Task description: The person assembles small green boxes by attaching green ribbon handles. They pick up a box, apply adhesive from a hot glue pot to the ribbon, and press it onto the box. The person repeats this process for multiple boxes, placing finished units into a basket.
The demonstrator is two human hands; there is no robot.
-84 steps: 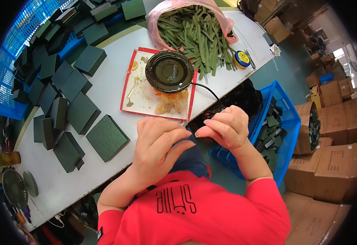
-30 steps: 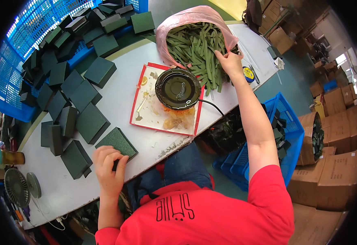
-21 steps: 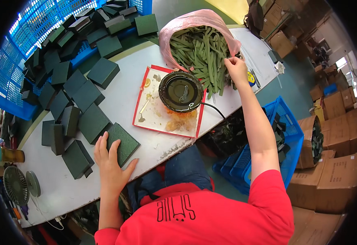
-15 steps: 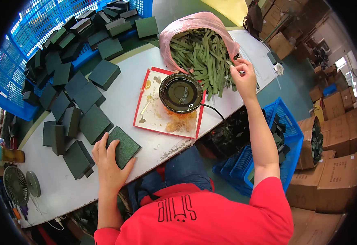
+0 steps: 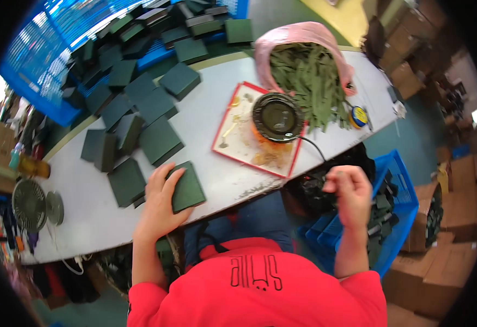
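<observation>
Deep green, faintly mottled, on the near box; darker green on the other boxes. Dull olive for the strips, pale pink for their bag. White with a red border on the tray, amber in the smears, black on the pot. Yellow and blue on the tin. Red with black lettering on the shirt.

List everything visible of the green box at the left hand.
The green box is dark, shallow and squarish, its top finely textured like leatherette. It looks shut; no clasp can be made out. It lies flat near the close edge of the white table, slightly askew. The left hand reaches around its left side, thumb by the near edge.
</observation>
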